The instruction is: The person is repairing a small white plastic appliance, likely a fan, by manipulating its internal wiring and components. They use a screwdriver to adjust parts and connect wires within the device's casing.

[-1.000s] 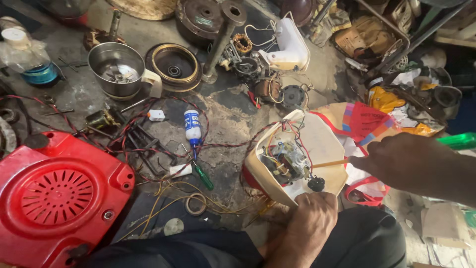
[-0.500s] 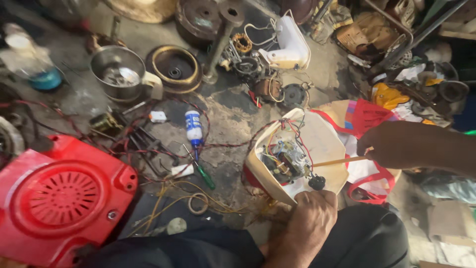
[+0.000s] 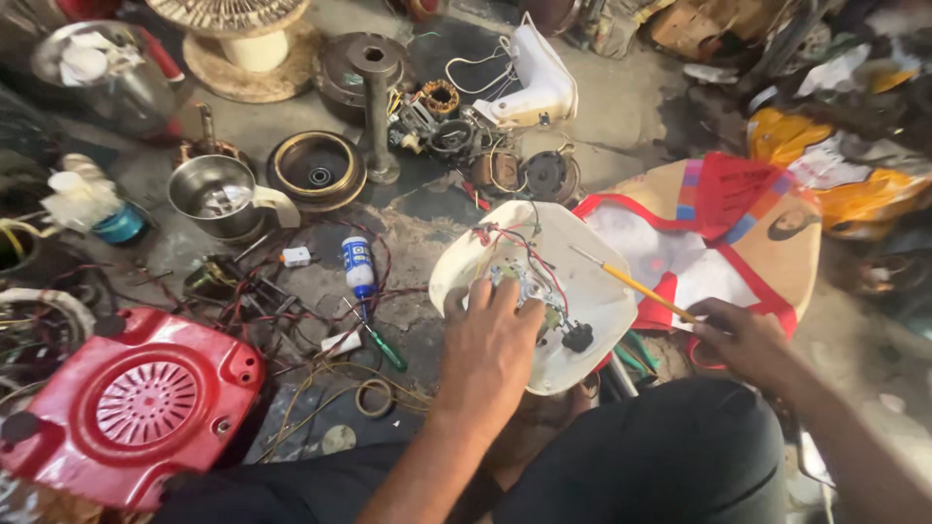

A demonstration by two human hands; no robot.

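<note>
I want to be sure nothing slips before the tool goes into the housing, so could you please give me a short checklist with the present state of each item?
1. Left hand steadies the white housing: ok, fingers rest on its open inside.
2. Right hand grips the yellow-handled tool: ok, held at the handle end.
3. Tool tip reaches the housing: ok, the tip lies over the rim; contact cannot be told.
4. Red wires out of the tip's way: cannot tell.
5. Black knob in place: ok.
6. Green screwdriver within reach: ok, on the floor left of the housing.
</note>
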